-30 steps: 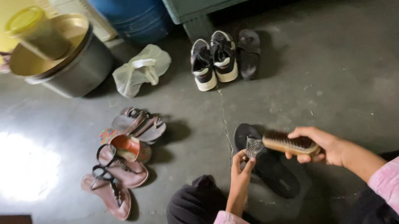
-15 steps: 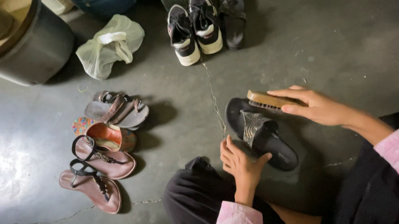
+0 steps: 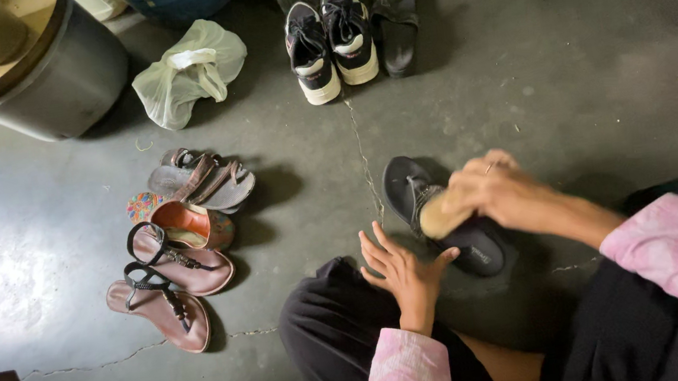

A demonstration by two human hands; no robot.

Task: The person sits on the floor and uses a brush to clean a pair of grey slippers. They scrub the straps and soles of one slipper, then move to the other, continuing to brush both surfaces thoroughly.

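Black sandal point(image 3: 469, 248) — flat on the grey floor point(image 3: 568, 73), sole down, directly in front of the seated person's knees; taken here as the landmark for all else. It lies where both hands can reach it without leaning.

Brush point(image 3: 440, 217) — wooden back, pressed onto the sandal's strap and angled across it, so the bristles seem to bear down on the upper.

Right hand point(image 3: 496, 191) — closed over the brush, fingers wrapped along its back for a firm downward grip.

Left hand point(image 3: 402, 268) — holding nothing, fingers spread wide, thumb touching the sandal's near edge; in my judgement it braces the sandal against sliding.

Sneakers point(image 3: 330, 39) — black-and-white pair, upright, well beyond the sandal, with a single dark slipper point(image 3: 397, 24) just beside them.

Brown sandals point(image 3: 170, 269) — clustered left of the black sandal, some overlapping, with a red-lined shoe point(image 3: 186, 225) among them.

Plastic bag point(image 3: 188, 71) — crumpled, beyond-left of the sandal.

Metal pot point(image 3: 54, 79) — further left still, a yellowish tray resting on top.
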